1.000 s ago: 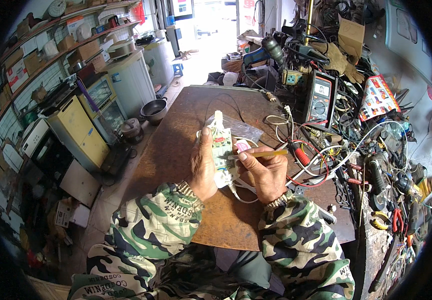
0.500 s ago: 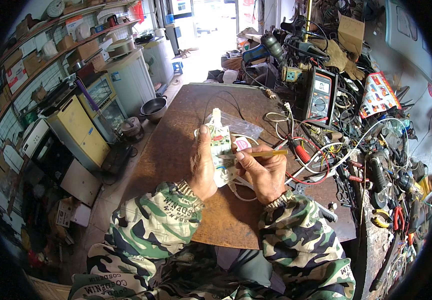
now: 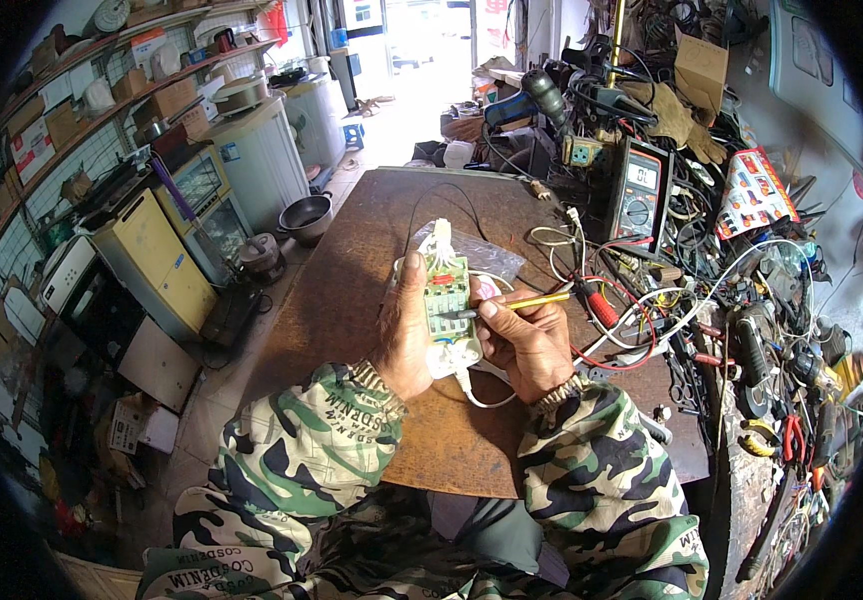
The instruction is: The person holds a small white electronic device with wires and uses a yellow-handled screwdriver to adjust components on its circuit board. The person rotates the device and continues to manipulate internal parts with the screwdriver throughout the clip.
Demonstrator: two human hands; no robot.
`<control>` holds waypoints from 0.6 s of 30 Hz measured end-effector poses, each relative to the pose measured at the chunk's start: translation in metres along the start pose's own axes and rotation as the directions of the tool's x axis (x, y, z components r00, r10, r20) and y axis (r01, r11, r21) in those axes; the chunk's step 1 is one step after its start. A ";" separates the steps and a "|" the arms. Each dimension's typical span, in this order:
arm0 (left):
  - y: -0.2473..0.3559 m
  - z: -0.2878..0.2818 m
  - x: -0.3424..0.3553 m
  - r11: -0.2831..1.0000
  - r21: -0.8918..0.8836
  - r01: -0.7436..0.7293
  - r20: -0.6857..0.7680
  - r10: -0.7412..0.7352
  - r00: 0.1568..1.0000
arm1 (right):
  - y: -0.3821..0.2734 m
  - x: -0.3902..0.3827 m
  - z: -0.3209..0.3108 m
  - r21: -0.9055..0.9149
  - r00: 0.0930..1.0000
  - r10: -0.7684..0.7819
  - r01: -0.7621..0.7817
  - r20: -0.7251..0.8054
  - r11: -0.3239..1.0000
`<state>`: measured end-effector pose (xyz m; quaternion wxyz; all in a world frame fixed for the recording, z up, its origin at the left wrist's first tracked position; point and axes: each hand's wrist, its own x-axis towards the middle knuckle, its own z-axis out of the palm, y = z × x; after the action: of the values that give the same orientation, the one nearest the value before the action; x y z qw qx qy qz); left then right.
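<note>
My left hand (image 3: 407, 335) is closed round the side of a green circuit board (image 3: 445, 300) in a white casing, its thumb along the left edge. White wires and a white connector (image 3: 442, 232) stick out at its far end, and a white cable leaves the near end. Between thumb and fingers, my right hand (image 3: 527, 340) grips a slim yellow-handled pointed tool (image 3: 537, 301). Its dark tip lies over the middle of the board; whether it touches cannot be made out. Behind the right fingers a pink and white round label (image 3: 489, 287) partly shows.
On the brown table (image 3: 352, 240) lies a clear plastic bag (image 3: 487, 250) beyond the board. A multimeter (image 3: 639, 195) stands at the right, with a red-handled tool (image 3: 603, 305) and tangled leads before it. Pliers (image 3: 795, 437) and cables crowd the right side.
The board has tilted, so its green face and red part show more plainly. The yellow-handled tool has shifted slightly with my right hand, its tip still over the board.
</note>
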<state>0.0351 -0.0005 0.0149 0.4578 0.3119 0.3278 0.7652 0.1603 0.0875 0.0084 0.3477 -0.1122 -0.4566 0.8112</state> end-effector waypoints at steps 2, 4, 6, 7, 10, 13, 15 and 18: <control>-0.001 0.001 0.001 1.000 0.013 -0.013 -0.013 0.013 1.000 | -0.002 -0.001 0.001 0.002 1.000 -0.004 0.004 -0.017 1.000; -0.002 0.002 0.002 0.999 0.035 -0.027 -0.041 0.028 0.999 | -0.002 -0.001 0.001 0.003 1.000 -0.005 0.005 -0.018 1.000; 0.001 0.003 -0.001 0.999 0.040 -0.009 -0.036 0.010 0.999 | -0.001 -0.001 0.002 0.004 1.000 -0.006 0.006 0.003 1.000; 0.004 0.004 -0.004 0.999 0.044 -0.001 -0.036 0.003 0.999 | -0.001 -0.001 0.002 -0.007 1.000 0.011 -0.011 0.015 1.000; 0.000 0.001 0.002 0.998 0.058 0.007 -0.007 -0.007 1.000 | -0.003 0.000 -0.004 -0.032 1.000 0.031 -0.031 0.005 0.999; -0.001 0.005 0.002 1.000 0.023 0.011 -0.018 -0.011 1.000 | -0.005 0.000 -0.002 -0.016 0.999 0.040 -0.040 -0.013 0.999; 0.002 0.007 0.000 0.999 0.037 0.034 -0.006 -0.033 0.999 | -0.006 0.000 -0.004 -0.017 0.998 0.054 -0.054 -0.012 0.998; 0.005 0.003 -0.006 0.997 0.066 0.035 -0.026 -0.033 0.999 | -0.003 0.000 0.002 -0.013 0.997 0.080 -0.080 -0.015 0.997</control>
<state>0.0374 -0.0067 0.0194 0.4561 0.3120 0.3639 0.7498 0.1609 0.0875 0.0122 0.3177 -0.1387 -0.4547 0.8204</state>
